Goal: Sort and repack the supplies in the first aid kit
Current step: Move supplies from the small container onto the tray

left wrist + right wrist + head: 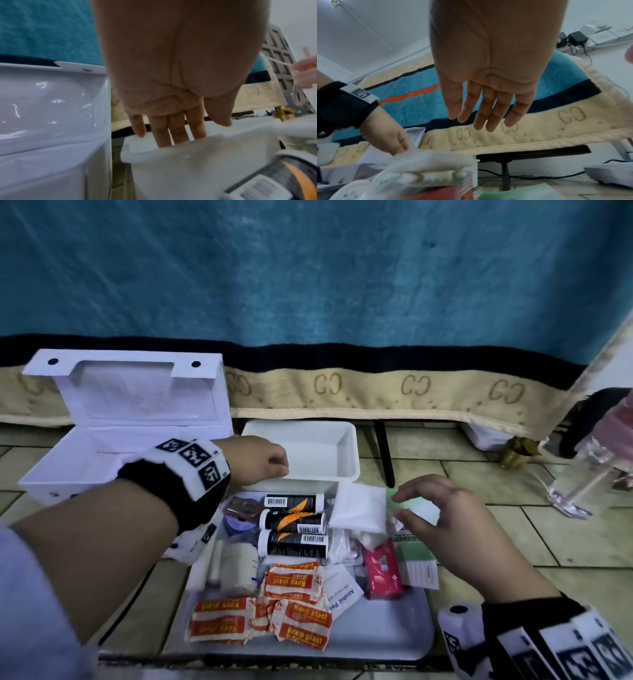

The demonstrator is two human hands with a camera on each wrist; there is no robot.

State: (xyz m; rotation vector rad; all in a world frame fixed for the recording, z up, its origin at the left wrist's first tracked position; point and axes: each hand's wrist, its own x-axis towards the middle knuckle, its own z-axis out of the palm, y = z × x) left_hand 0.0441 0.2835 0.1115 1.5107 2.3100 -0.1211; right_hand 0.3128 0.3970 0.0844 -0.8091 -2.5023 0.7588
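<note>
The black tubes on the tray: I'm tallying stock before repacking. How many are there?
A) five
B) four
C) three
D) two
C: three black tubes with orange stripes and white caps lie side by side on the tray, just in front of the white tub.

Black wristbands [164, 491] with white coded tags; pale sleeve [30, 604].
</note>
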